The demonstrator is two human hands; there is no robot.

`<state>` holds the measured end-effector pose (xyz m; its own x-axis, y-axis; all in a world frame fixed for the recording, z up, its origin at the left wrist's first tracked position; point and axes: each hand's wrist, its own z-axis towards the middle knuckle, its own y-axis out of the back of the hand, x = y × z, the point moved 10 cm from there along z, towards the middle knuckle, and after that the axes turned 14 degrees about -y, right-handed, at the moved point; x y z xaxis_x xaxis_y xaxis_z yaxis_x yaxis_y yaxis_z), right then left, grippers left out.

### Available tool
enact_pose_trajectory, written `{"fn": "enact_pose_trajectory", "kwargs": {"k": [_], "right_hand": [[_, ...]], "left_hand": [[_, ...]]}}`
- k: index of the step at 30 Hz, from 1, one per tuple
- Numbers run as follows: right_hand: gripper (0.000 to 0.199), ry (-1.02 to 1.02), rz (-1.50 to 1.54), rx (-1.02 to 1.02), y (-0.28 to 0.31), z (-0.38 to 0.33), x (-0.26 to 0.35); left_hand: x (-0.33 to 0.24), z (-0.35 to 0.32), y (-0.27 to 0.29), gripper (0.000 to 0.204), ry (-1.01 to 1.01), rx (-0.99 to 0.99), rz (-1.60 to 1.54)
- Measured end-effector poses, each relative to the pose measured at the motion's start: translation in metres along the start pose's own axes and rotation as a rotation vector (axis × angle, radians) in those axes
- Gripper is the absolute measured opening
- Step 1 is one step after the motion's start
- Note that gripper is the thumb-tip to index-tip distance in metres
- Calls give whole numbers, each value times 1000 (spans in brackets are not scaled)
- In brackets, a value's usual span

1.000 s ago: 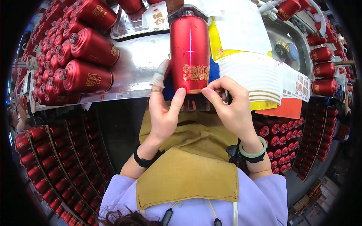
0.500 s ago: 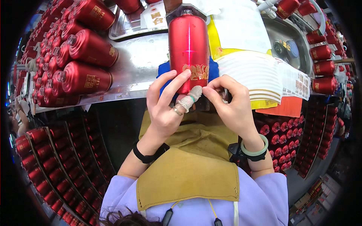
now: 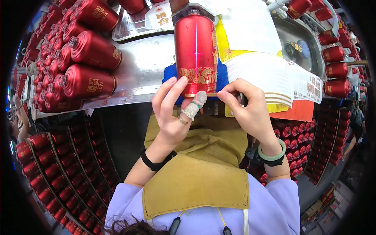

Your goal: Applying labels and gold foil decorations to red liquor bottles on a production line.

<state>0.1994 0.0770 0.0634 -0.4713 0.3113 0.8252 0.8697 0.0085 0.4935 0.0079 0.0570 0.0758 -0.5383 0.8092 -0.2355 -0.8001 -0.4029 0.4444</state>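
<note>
Red bottle (image 3: 196, 47) turned since earlier, right fingers (image 3: 222, 95) farther right, pinching gold strip (image 3: 212, 94), left fingers (image 3: 170, 95) spread

Open lane: bare worktop (image 3: 147, 58) between stacked red bottles (image 3: 86, 51) on left and center bottle (image 3: 196, 39); hand could pass there. Metal tray (image 3: 127, 33) bounds lane at far end. Grey bracket (image 3: 210, 15) obstructs center bottle's far end. Right of it, flat white sheets (image 3: 258, 72), passable from above; sink (image 3: 288, 29) farther right. Near end crowded: left hand (image 3: 174, 115) at base, right hand (image 3: 246, 103) just right.
</note>
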Motion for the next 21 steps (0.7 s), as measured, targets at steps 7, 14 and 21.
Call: {"fn": "enact_pose_trajectory", "kwargs": {"k": [7, 14, 21], "right_hand": [[15, 62, 25, 7, 0, -4, 6], [16, 35, 29, -10, 3, 0, -2], [16, 64, 18, -10, 2, -2, 2]], "left_hand": [[29, -19, -5, 30, 248, -99, -241], [-4, -7, -4, 53, -76, -13, 22], [9, -4, -8, 38, 54, -17, -159]]}}
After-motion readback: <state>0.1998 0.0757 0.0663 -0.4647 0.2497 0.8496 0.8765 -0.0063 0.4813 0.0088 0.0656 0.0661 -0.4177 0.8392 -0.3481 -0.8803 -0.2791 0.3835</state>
